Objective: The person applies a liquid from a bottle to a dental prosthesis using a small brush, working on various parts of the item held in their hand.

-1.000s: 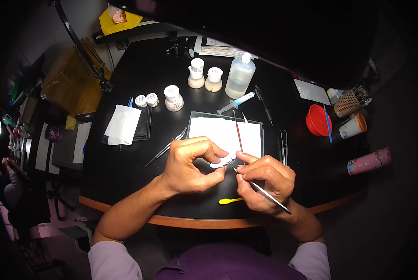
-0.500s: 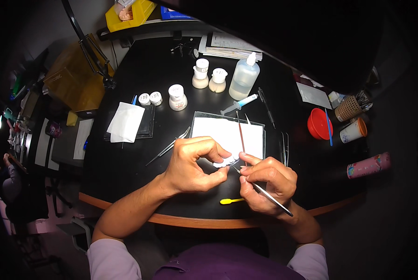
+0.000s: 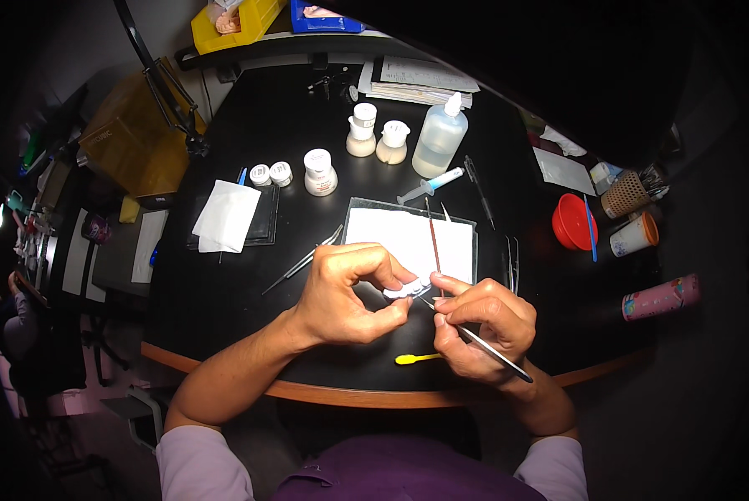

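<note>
My left hand is closed, pinching a small white dental piece, shaped like a row of teeth, between thumb and fingers. In my right hand is a slim fine-tipped brush with a dark and silvery handle, held like a pen. Its tip reaches the underside of the dental piece; whether it touches I cannot tell. My right fingertips are close against the piece's right end. Beneath both hands lies a white sheet on a flat dark-edged tray, with a thin reddish-brown brush across it.
Behind the sheet stand white-capped jars, a clear squeeze bottle and a syringe. Tweezers lie left, a yellow-ended tool near the front edge. To the right are a red bowl, a cup and a pink bottle.
My right hand has moved slightly right with the brush, and the dental piece is turned a little in my left fingers. My left hand stays nearly in place.
</note>
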Action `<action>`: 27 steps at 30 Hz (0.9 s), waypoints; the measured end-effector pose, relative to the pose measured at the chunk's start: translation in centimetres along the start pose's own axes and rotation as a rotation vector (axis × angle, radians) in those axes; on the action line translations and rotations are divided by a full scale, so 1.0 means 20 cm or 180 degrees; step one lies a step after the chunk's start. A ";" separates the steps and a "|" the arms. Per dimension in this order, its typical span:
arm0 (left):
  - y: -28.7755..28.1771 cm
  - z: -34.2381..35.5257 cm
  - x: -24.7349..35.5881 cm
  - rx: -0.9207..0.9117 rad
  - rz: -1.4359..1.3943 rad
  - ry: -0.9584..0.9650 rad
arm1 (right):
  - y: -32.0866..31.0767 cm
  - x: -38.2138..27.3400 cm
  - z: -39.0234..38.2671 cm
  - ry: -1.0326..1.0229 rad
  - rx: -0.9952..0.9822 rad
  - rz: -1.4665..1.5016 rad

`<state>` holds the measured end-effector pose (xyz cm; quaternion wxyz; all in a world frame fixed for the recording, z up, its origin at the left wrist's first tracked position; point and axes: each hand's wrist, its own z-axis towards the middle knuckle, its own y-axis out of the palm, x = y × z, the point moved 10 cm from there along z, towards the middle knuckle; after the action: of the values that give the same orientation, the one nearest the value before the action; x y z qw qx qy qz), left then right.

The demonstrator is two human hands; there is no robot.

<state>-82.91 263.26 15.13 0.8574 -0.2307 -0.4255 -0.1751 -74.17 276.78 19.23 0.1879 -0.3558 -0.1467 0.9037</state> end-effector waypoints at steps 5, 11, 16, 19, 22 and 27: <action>0.00 0.00 0.00 -0.0032 -0.0105 -0.0067 | -0.01 0.02 0.00 -0.0020 0.0024 0.0160; 0.00 0.00 -0.01 -0.0062 -0.0101 -0.0086 | -0.01 0.04 -0.01 0.0060 0.0059 0.0125; 0.00 0.00 -0.01 -0.0066 -0.0017 -0.0041 | -0.01 0.04 -0.01 0.0129 0.0020 0.0129; -0.01 0.01 0.01 -0.0016 -0.0023 0.0015 | -0.02 0.05 -0.02 0.0101 0.0050 0.0140; -0.01 0.01 0.01 0.0046 -0.0078 0.0070 | -0.02 0.04 -0.02 0.0085 0.0083 0.0157; 0.00 0.01 0.02 -0.0023 -0.0027 -0.0044 | -0.02 0.04 -0.02 0.0091 0.0120 0.0104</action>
<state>-82.88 263.37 15.54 0.8529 -0.2332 -0.4317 -0.1787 -74.29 277.56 18.59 0.1819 -0.3673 -0.1211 0.9040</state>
